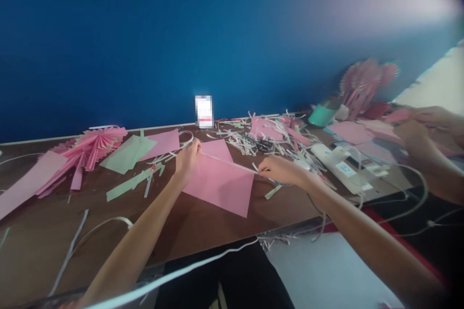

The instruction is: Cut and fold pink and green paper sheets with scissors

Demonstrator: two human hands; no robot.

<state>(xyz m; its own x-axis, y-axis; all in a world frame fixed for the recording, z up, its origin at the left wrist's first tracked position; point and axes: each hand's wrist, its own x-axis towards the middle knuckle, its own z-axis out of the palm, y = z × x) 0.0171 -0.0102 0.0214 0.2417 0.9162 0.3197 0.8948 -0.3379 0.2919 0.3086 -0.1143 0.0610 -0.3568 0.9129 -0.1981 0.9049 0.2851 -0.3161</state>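
A pink paper sheet (pixel 221 183) lies on the brown table (pixel 188 227) in front of me. My left hand (pixel 187 159) is closed at the sheet's far left corner, pinching one end of a thin white strip (pixel 228 163). My right hand (pixel 281 170) is closed on the strip's other end at the sheet's right corner. The strip runs taut across the top of the pink sheet between both hands.
Folded pink paper fans (pixel 90 149), green paper (pixel 126 153) and pink sheets lie at the left. Shredded paper scraps (pixel 261 140) and a white power strip (pixel 340 166) are at the right. Another person's hands (pixel 420 130) work at the far right. A blue wall stands behind.
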